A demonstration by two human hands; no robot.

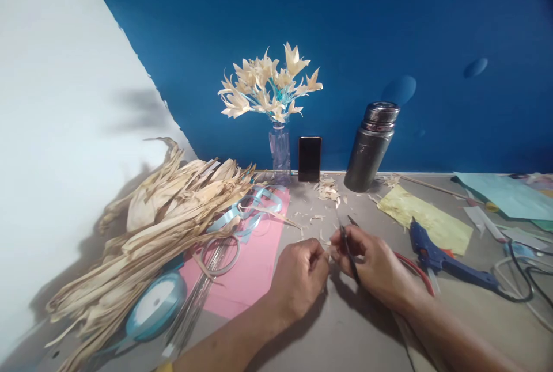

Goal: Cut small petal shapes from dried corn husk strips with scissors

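My left hand (300, 277) is closed in a pinch over the table's middle, fingertips on a small pale sliver of dried husk (325, 243). My right hand (374, 262) is closed round dark scissors (348, 245) with red handles; the blades point up and away, close beside the husk piece. The two hands nearly touch. A big heap of dried corn husks (164, 216) lies to the left, beside a pink paper sheet (248, 268).
A blue glue gun (436, 257) with its cable lies right of my hands, near yellow paper (425, 219). At the blue wall stand a bottle vase of husk flowers (276, 101), a phone (310, 158) and a metal flask (371, 144). Ribbon spool (153, 308), wires and tape ring (220, 254) lie left.
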